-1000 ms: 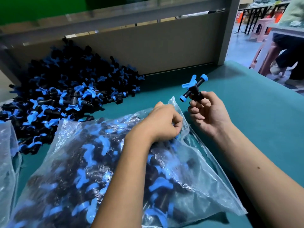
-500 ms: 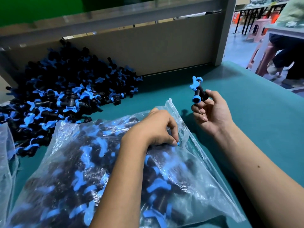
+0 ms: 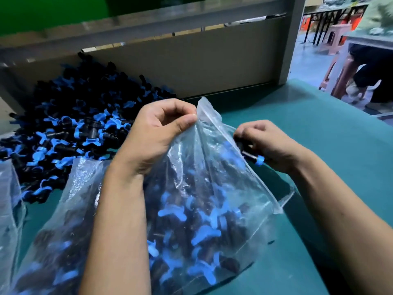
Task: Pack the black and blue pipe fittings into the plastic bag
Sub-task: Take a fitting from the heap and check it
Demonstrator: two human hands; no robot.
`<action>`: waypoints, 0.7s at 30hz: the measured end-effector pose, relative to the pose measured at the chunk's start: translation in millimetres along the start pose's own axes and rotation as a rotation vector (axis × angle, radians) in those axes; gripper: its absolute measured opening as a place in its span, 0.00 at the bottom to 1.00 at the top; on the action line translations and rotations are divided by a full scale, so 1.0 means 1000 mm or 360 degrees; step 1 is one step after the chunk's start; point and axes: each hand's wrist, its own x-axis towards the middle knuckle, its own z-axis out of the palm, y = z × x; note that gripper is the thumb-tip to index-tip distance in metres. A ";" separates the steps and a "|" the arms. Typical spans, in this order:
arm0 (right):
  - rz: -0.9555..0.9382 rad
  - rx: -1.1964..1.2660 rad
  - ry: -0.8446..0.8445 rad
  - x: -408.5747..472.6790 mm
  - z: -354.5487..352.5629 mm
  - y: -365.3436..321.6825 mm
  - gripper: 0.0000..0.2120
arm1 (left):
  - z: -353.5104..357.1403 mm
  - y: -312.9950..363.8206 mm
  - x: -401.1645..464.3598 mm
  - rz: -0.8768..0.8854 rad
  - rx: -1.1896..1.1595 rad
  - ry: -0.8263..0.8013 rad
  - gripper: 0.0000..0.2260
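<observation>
Up went the left hand [image 3: 157, 133]: it now pinches the top lip of the plastic bag [image 3: 212, 188] and lifts it, where before it pressed low on the bag. Down came the right hand [image 3: 265, 143], closed around one fitting [image 3: 254, 157] right at the bag's mouth. To do this well, hold the lip high and wide, then slide the fitting deep inside. More loose fittings [image 3: 70, 124] lie heaped by the bench's [image 3: 319, 135] back left corner.
</observation>
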 end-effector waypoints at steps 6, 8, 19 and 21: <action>0.0033 -0.0375 -0.0082 -0.004 0.058 -0.006 0.06 | 0.017 0.007 0.006 0.0139 0.0001 -0.0026 0.02; 0.0034 -0.0484 -0.0081 -0.005 0.074 -0.003 0.06 | 0.024 0.009 0.007 0.0128 0.0056 -0.0079 0.02; -0.0016 -0.0115 0.0381 0.001 0.045 -0.002 0.03 | 0.008 -0.009 0.000 -0.0218 0.0472 -0.0084 0.03; -0.0023 -0.0075 0.0674 0.007 0.040 -0.005 0.05 | -0.005 -0.015 -0.001 -0.0302 0.0604 0.0066 0.05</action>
